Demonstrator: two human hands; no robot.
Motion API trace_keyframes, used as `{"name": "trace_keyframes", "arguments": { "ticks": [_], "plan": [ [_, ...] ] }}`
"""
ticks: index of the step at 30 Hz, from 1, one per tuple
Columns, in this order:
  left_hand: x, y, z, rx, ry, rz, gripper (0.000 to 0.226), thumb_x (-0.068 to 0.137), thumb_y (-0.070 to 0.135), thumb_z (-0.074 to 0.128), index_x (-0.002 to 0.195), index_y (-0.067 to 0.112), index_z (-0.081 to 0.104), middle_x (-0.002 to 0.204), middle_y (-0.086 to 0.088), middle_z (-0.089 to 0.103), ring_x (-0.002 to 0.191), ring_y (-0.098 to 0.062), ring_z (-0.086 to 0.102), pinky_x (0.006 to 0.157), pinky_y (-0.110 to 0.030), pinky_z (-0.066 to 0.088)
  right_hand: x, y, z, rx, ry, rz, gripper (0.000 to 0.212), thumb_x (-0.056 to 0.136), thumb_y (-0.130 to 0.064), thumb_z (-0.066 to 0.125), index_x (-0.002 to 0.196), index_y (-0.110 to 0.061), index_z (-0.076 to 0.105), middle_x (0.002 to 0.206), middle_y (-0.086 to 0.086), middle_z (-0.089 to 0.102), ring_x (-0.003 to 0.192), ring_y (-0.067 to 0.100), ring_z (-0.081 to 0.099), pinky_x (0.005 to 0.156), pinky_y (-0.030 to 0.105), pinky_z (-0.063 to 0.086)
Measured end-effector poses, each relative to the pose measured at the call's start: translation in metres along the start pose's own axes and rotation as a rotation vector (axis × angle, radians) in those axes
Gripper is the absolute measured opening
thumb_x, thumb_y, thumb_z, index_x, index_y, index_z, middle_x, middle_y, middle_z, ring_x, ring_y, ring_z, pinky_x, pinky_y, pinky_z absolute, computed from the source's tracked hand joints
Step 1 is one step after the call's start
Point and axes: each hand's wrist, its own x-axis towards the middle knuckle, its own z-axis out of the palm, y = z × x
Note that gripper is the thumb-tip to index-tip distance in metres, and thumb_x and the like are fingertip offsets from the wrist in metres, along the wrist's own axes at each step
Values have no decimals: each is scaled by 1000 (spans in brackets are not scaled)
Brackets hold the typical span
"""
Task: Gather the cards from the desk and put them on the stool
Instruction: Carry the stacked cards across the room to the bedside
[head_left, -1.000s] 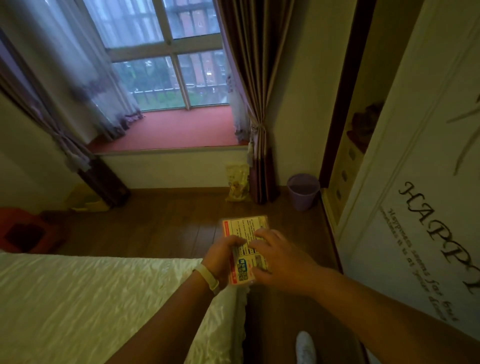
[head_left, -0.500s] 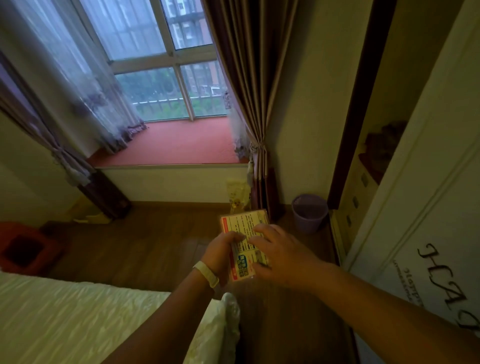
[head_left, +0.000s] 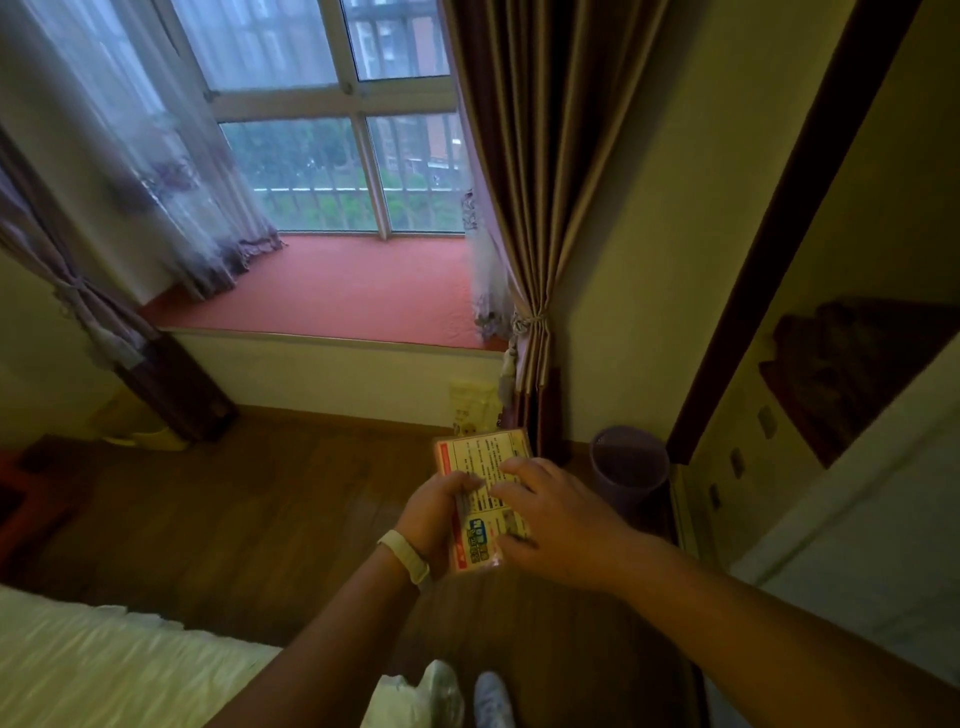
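The cards (head_left: 483, 499) are off the desk and held as one squared stack in front of the person, above the wooden floor (head_left: 234, 519), near the middle of the view and a little to the right. The left hand (head_left: 434, 514) is closed around the stack's left long edge, thumb on the printed top face and the other fingers hidden underneath. The right hand (head_left: 550, 519) lies over the right side with its fingers curled on the top card and its thumb at the near edge, so both hands are gripping the stack. A stack like this is probably light and fairly stiff as a block, but the glossy faces are likely slippery against each other, so single cards could slide out and fan or drop if the hold loosens or tilts. The safest hold seems to be by the two long edges, squeezing the sides inward with a thumb pressing on top, keeping the stack level. No stool or desk is in view; a purple bin (head_left: 628, 467) stands on the far right by the curtain (head_left: 524, 208), and a bed (head_left: 104, 665) lies near left.
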Motion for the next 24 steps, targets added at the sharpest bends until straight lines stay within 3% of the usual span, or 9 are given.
{"name": "trace_keyframes", "arguments": {
  "ticks": [12, 16, 20, 24],
  "plan": [
    [110, 110, -103, -73, 96, 35, 40, 93, 11, 47, 133, 5, 47, 108, -21, 67, 85, -33, 70, 63, -39, 58, 201, 12, -17, -24, -41, -91, 60, 88, -49, 53, 140, -28, 31, 151, 0, 21, 140, 21, 15, 111, 45, 28],
    [111, 122, -154, -183, 224, 77, 39, 93, 11, 47, 131, 3, 50, 108, -23, 67, 89, -36, 67, 72, -44, 58, 263, -8, -8, -68, -113, -229, 59, 89, -50, 52, 140, -28, 31, 152, 2, 21, 140, 23, 15, 110, 44, 27],
    [106, 135, -194, -282, 327, 108, 30, 95, 12, 44, 121, 7, 57, 94, -18, 71, 80, -33, 69, 67, -43, 58, 322, -29, 6, -92, -172, -377, 60, 90, -50, 52, 141, -29, 29, 154, 4, 18, 142, 26, 12, 110, 46, 26],
    [105, 141, -229, -384, 500, 108, 34, 92, 15, 47, 124, 9, 56, 107, -21, 67, 91, -37, 65, 80, -51, 53, 377, -40, 21, -75, -242, -511, 59, 89, -50, 54, 139, -30, 30, 153, 3, 19, 142, 27, 12, 110, 47, 29]
  ]
}}
